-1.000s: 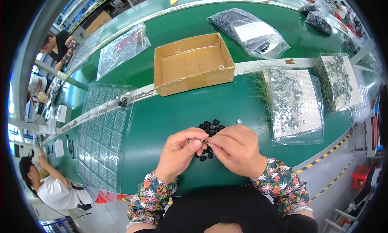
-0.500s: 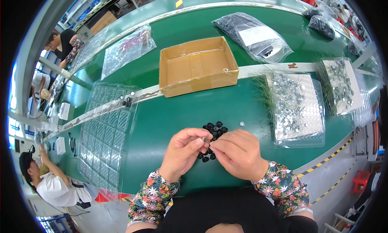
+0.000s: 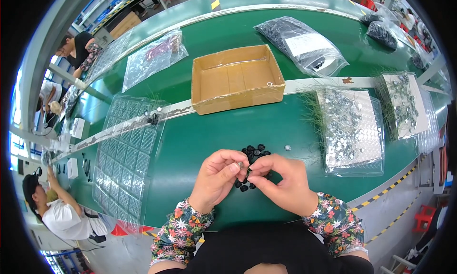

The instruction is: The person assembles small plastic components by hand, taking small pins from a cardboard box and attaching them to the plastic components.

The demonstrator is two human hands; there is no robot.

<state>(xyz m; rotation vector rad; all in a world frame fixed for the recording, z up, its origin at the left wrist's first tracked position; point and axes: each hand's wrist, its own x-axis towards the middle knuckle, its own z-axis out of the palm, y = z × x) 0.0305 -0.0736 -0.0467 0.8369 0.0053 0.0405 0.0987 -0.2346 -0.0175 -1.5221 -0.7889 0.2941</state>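
Observation:
My left hand pinches a small silvery metal part between thumb and forefinger. Close beside it, my right hand has its thumb and forefinger parted by a narrow gap, and I see nothing held there. Its other fingers are curled and partly hidden. Beneath and behind both hands lies a loose pile of small round black parts, partly covered by the fingers. One small silvery round piece rests alone on the green table, right of the pile.
An open cardboard box stands beyond the hands. At left lies a clear compartment tray with a few dark parts at its corner. Trays of silvery parts with thin green wires sit at right. Plastic bags lie farther back. Co-workers are at left.
My right thumb and forefinger have parted from their pinch near the metal part. My left hand keeps its hold. The whole view has shifted slightly.

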